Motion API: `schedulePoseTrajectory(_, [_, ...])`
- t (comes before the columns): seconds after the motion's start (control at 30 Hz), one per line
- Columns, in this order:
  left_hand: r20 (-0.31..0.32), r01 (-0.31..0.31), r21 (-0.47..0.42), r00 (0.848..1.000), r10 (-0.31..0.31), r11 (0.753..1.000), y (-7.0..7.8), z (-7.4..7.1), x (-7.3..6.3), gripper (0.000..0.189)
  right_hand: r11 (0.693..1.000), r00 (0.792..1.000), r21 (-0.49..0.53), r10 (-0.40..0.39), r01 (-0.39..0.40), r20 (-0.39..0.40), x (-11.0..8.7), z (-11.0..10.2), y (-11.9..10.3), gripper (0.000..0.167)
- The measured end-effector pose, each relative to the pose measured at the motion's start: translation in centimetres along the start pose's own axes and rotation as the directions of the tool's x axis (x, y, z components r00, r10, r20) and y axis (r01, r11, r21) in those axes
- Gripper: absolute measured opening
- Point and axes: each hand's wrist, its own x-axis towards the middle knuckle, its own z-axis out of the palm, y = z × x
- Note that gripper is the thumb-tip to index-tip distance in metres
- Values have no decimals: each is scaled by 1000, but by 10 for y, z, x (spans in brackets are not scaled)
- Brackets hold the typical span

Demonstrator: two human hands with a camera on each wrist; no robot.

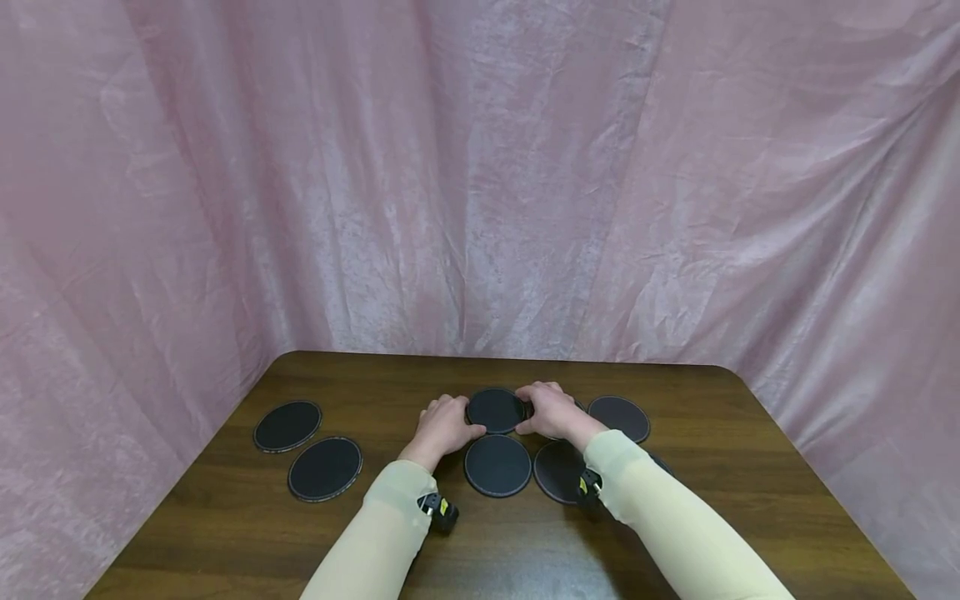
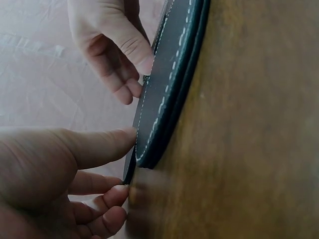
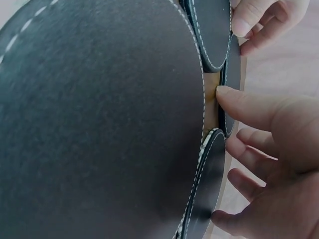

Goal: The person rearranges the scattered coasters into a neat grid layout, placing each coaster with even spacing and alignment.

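Observation:
Both hands are at a round black coaster with pale edge stitching, the middle one of the far row [image 1: 496, 410]. My left hand [image 1: 442, 427] is at its left side, with the thumb [image 2: 107, 145] and fingertips by the rim and the fingers loosely bent. At its right side is my right hand [image 1: 553, 410], its thumb [image 3: 244, 102] and fingers spread along the edge. The coaster lies flat on the table. Just in front of it lies another black coaster [image 1: 498, 465]. My right hand partly hides a coaster [image 1: 580, 407] beside it.
Two coasters lie apart at the left, one farther back [image 1: 288, 426], one nearer [image 1: 325, 468]. Right of the middle are a near coaster [image 1: 555, 472], a far one [image 1: 619, 418] and one mostly behind the right sleeve [image 1: 661, 463]. A pink curtain [image 1: 480, 183] hangs behind the wooden table [image 1: 750, 467].

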Motion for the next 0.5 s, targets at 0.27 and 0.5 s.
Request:
schedulePoseTrajectory(0.27, [7, 0, 1, 1000, 0, 1000, 1, 0, 0, 67, 1000, 1000, 7, -1, 1, -23, -5, -2, 2, 64])
schedulePoseTrajectory(0.5, [13, 1, 8, 1000, -2, 1000, 1, 0, -1, 64, 1000, 1000, -16, 0, -1, -17, -6, -2, 2, 60])
